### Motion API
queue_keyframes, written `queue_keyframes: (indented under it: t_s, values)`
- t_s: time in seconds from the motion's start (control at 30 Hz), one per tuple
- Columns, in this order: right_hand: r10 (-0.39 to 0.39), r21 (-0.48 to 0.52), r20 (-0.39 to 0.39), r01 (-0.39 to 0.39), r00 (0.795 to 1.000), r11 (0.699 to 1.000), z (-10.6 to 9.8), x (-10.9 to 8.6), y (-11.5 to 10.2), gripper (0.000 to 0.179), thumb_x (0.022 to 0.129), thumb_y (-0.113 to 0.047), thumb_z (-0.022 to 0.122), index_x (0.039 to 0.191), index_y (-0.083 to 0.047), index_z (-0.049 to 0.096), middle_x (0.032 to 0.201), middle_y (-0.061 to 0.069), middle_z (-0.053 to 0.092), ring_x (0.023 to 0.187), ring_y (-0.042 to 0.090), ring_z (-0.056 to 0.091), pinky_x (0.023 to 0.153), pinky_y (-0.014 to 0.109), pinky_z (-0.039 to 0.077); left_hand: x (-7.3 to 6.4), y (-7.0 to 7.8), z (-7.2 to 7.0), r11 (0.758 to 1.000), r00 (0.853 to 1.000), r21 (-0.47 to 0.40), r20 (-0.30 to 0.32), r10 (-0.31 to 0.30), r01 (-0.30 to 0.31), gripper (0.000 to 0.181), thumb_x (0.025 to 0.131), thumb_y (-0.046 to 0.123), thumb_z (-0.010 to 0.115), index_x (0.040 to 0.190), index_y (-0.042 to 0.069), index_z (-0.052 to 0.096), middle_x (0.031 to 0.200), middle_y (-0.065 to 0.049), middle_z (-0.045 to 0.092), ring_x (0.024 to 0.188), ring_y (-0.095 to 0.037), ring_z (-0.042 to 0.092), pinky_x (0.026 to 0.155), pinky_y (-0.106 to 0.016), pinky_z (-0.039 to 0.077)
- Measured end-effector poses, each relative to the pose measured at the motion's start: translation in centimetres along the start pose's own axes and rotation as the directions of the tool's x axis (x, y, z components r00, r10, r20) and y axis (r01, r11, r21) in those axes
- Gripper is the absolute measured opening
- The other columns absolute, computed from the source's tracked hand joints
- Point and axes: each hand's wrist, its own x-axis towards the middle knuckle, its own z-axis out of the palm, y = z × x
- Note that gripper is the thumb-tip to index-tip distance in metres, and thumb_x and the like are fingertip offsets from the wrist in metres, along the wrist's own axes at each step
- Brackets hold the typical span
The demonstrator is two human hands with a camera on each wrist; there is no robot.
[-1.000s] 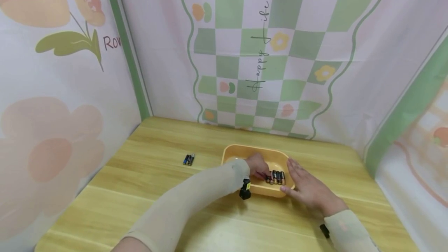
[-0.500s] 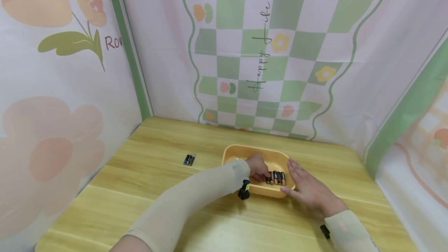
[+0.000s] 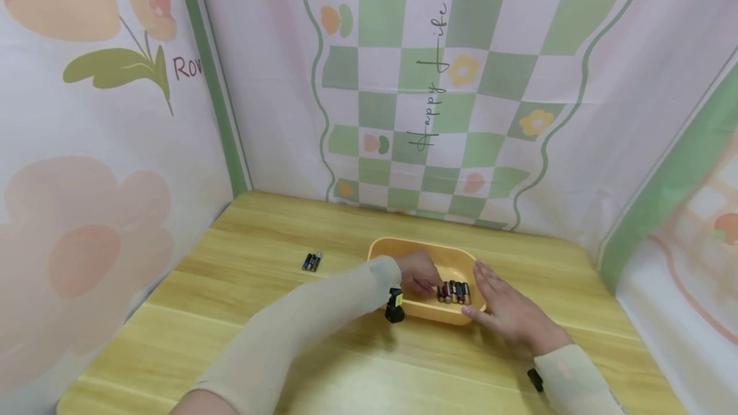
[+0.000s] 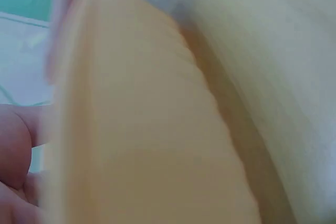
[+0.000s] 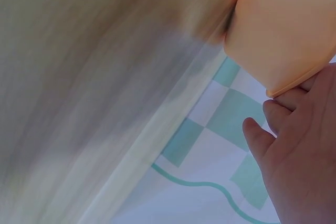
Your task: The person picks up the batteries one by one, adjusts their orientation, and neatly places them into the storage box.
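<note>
A yellow plastic basin (image 3: 429, 312) stands on the table, with several batteries (image 3: 454, 292) lying side by side in a row in its right part. My left hand (image 3: 419, 270) reaches inside it, and one fingertip is at the left end of that row. I see no battery between its fingers, though the palm side is partly hidden. My right hand (image 3: 510, 312) rests against the basin's right end, fingers straight along the rim and thumb at the front corner. In the right wrist view, its fingertips lie by the basin's (image 5: 289, 30) rim. The basin's wall (image 4: 142, 103) fills much of the left wrist view.
A few more batteries (image 3: 312, 262) lie together on the wooden table (image 3: 254, 235), left of the basin. A checked curtain (image 3: 426, 114) hangs behind the table, and a flowered one (image 3: 115, 210) is on the left.
My left hand has drawn back slightly to the left from the battery row, its fingers coming off the leftmost battery. The right hand and the basin have stayed put.
</note>
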Motion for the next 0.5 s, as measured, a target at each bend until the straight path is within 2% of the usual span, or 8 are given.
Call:
queue_keyframes:
  t_s: [0.07,0.1,0.17,0.2,0.37,0.5]
  values:
    - [-0.003,-0.004,0.001,0.003,1.0,1.0,-0.1,0.1,-0.1,0.089,0.097,-0.057,0.047,0.152,0.005,0.015,0.16,0.017,0.008,0.144,0.038,0.016,0.113,0.053,0.024,-0.6,0.1,-0.9,0.999,0.999,-0.052,0.047,0.01,-0.007,0.007,0.088,-0.003,0.063,0.081,-0.005,0.064,0.094,-0.024,0.069,0.074,-0.026,0.067,0.071,-0.031,0.06]
    - [-0.004,-0.007,0.001,0.004,1.0,1.0,-0.1,0.1,-0.1,0.089,0.097,-0.057,0.047,0.152,0.005,0.015,0.16,0.017,0.008,0.143,0.038,0.016,0.114,0.053,0.024,-0.9,0.3,-1.2,0.975,0.997,-0.21,-0.023,-0.076,0.069,0.005,0.087,-0.005,0.063,0.083,-0.007,0.064,0.1,-0.028,0.067,0.075,-0.029,0.067,0.073,-0.035,0.06]
    - [-0.004,-0.01,0.002,0.004,1.0,1.0,-0.2,0.1,-0.1,0.089,0.097,-0.057,0.047,0.152,0.005,0.016,0.16,0.017,0.008,0.143,0.038,0.016,0.114,0.053,0.024,-1.4,0.4,-1.9,0.959,0.995,-0.268,-0.026,-0.1,0.089,0.002,0.087,-0.004,0.065,0.089,-0.004,0.064,0.108,-0.029,0.064,0.076,-0.028,0.067,0.078,-0.039,0.06]
    - [-0.005,-0.011,0.001,0.005,1.0,1.0,-0.2,0.1,-0.1,0.089,0.097,-0.058,0.047,0.152,0.005,0.016,0.159,0.017,0.008,0.143,0.038,0.016,0.114,0.053,0.024,-1.7,0.5,-2.2,0.95,0.993,-0.297,-0.034,-0.115,0.1,0.009,0.086,-0.003,0.066,0.096,-0.005,0.066,0.112,-0.03,0.063,0.075,-0.027,0.067,0.079,-0.04,0.059]
    - [-0.002,-0.008,0.008,0.002,1.0,1.0,-0.1,0.0,-0.1,0.09,0.097,-0.058,0.047,0.152,0.005,0.016,0.159,0.017,0.008,0.143,0.039,0.016,0.114,0.054,0.023,-2.8,0.7,-3.7,0.925,0.988,-0.364,-0.065,-0.142,0.109,0.021,0.086,0.0,0.069,0.105,-0.006,0.063,0.118,-0.029,0.06,0.071,-0.022,0.065,0.074,-0.037,0.061]
    - [-0.003,-0.014,0.01,0.003,1.0,1.0,0.0,0.0,-0.1,0.089,0.097,-0.058,0.046,0.151,0.006,0.015,0.16,0.017,0.007,0.143,0.039,0.015,0.114,0.054,0.023,-3.8,1.0,-4.7,0.926,0.987,-0.362,-0.073,-0.144,0.108,0.022,0.087,0.002,0.068,0.107,-0.005,0.061,0.111,-0.023,0.062,0.074,-0.022,0.065,0.069,-0.033,0.061]
